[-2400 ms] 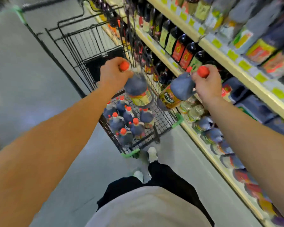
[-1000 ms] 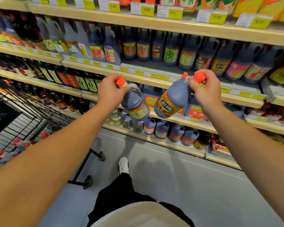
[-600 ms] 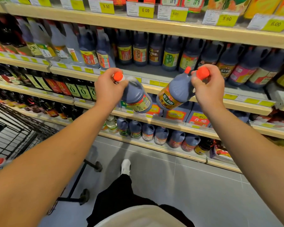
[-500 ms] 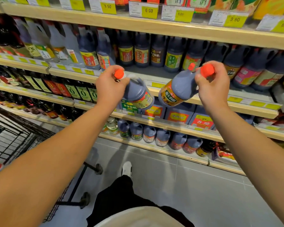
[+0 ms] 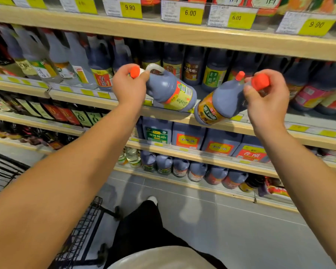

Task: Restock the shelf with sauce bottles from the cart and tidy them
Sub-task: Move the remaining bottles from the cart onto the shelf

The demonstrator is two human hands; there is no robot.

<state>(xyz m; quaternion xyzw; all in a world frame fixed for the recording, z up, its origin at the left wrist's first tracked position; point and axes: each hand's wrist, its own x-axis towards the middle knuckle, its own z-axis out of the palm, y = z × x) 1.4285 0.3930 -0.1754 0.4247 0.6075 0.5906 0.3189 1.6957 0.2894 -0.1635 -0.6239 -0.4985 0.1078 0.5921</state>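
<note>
My left hand [image 5: 129, 88] grips a dark sauce bottle [image 5: 168, 91] by its orange-capped neck. The bottle is tilted, base over the front edge of the middle shelf [image 5: 81, 98]. My right hand [image 5: 266, 101] holds another dark sauce bottle [image 5: 220, 102] with an orange-green label, tilted base-down at the same shelf edge. A second orange cap [image 5: 260, 81] shows in that hand's fingers; what it belongs to is hidden. Between the two held bottles the shelf has a bare gap, with upright bottles [image 5: 211, 72] behind it. The cart [image 5: 80, 232] is at the lower left.
Above, a shelf board carries yellow price tags [image 5: 190, 13]. Clear-bodied bottles [image 5: 66, 61] stand left on the middle shelf, dark jugs [image 5: 318, 94] right. Below are large square jugs [image 5: 188, 136] and a bottom row of small bottles [image 5: 180, 167]. Grey floor tiles lie underfoot.
I turned from the cart to face the shelves. Both hands rose and moved forward with their bottles, whose bases now reach the middle shelf's front edge.
</note>
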